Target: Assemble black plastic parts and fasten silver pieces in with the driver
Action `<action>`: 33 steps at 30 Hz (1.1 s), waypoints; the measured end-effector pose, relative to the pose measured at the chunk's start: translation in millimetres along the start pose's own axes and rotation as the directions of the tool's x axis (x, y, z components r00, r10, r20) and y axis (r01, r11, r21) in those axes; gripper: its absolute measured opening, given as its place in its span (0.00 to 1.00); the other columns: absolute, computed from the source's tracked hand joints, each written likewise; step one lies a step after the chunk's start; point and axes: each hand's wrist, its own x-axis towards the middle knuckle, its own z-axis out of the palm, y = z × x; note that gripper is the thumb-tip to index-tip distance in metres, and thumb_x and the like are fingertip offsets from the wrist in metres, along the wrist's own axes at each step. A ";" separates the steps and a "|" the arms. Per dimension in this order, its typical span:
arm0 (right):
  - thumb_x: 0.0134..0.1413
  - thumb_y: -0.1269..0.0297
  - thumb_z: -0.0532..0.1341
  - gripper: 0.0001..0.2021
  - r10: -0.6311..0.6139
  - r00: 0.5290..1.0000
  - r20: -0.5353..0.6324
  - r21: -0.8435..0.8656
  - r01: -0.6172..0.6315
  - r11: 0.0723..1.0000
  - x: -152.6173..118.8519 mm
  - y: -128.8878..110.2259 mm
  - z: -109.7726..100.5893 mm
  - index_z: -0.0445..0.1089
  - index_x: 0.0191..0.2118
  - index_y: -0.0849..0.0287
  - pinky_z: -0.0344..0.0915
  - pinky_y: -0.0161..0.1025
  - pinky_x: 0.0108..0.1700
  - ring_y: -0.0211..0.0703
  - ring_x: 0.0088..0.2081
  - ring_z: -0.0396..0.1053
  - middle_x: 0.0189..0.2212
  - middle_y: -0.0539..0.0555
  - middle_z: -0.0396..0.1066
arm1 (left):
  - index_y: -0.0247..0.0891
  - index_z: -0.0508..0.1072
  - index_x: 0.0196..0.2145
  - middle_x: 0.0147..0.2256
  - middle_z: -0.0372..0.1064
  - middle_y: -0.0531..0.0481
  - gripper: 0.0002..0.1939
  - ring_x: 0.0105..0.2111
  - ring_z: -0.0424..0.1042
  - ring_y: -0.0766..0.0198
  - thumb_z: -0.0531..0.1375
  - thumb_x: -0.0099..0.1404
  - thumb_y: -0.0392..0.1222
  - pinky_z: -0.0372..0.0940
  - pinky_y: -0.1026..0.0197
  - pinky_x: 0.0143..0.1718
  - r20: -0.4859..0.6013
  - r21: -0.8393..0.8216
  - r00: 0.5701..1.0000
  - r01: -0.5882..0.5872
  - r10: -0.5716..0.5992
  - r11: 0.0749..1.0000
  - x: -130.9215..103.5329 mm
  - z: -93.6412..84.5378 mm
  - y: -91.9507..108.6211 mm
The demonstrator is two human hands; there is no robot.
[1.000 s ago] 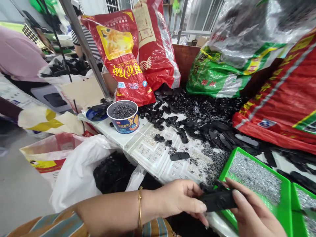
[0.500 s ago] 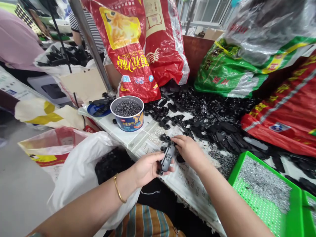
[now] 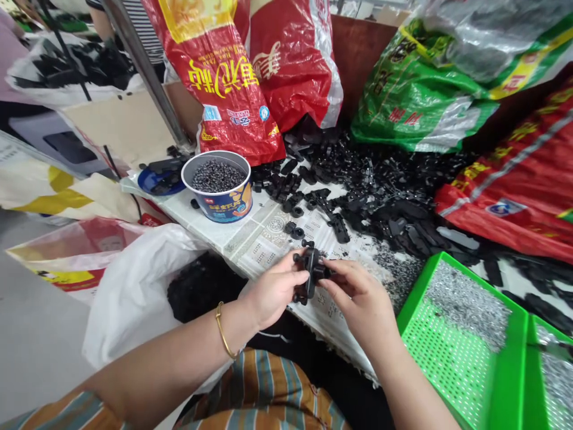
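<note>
A black plastic part point(image 3: 310, 272) with small knobs at its ends is held upright over the table's front edge. My left hand point(image 3: 275, 291) grips it from the left, thumb across its face. On its right side, my right hand point(image 3: 353, 289) pinches a small round black piece point(image 3: 321, 272) that touches the part. Loose black pieces point(image 3: 295, 230) lie on the patterned table cover just beyond my hands. A blue tub point(image 3: 219, 200) of small dark bits stands behind them to the left.
Green trays point(image 3: 447, 358) of small metal pieces sit at the right. Red bags point(image 3: 295, 65) and a green bag point(image 3: 403, 101) stand behind a heap of black parts point(image 3: 358, 173). A white sack point(image 3: 120, 298) is at the left, below the table. A person point(image 3: 143, 30) is at the upper left.
The black part has been turned from its flat face to its side. My right hand has come from its upper end to its right side, with a round piece between the fingers.
</note>
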 end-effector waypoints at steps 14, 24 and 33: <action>0.49 0.58 0.62 0.11 -0.108 0.981 -0.160 -0.230 0.069 0.971 -17.0 -6.5 -4.3 0.71 0.37 0.58 0.68 0.34 0.29 0.35 0.26 0.69 0.28 0.52 0.71 | 0.39 0.63 0.47 0.41 0.67 0.48 0.16 0.39 0.65 0.64 0.56 0.60 0.35 0.58 0.61 0.41 0.021 0.041 0.997 0.078 -0.079 0.996 -5.5 15.7 -7.6; 0.50 0.64 0.61 0.13 -0.252 0.967 0.021 -0.373 0.241 0.896 -17.1 -3.6 -17.2 0.69 0.43 0.60 0.67 0.32 0.31 0.36 0.30 0.69 0.30 0.52 0.70 | 0.37 0.64 0.45 0.34 0.65 0.48 0.14 0.30 0.65 0.67 0.54 0.60 0.34 0.60 0.62 0.31 0.050 0.049 0.987 0.152 -0.154 0.987 -6.2 12.1 -4.6; 0.50 0.63 0.61 0.13 -0.249 0.968 0.040 -0.436 0.241 0.867 -20.0 -2.8 -17.1 0.69 0.41 0.62 0.66 0.32 0.28 0.36 0.27 0.69 0.26 0.51 0.69 | 0.36 0.62 0.44 0.34 0.66 0.48 0.14 0.29 0.68 0.66 0.56 0.59 0.34 0.63 0.61 0.31 0.047 0.042 0.984 0.170 -0.172 0.984 -8.6 12.0 -10.5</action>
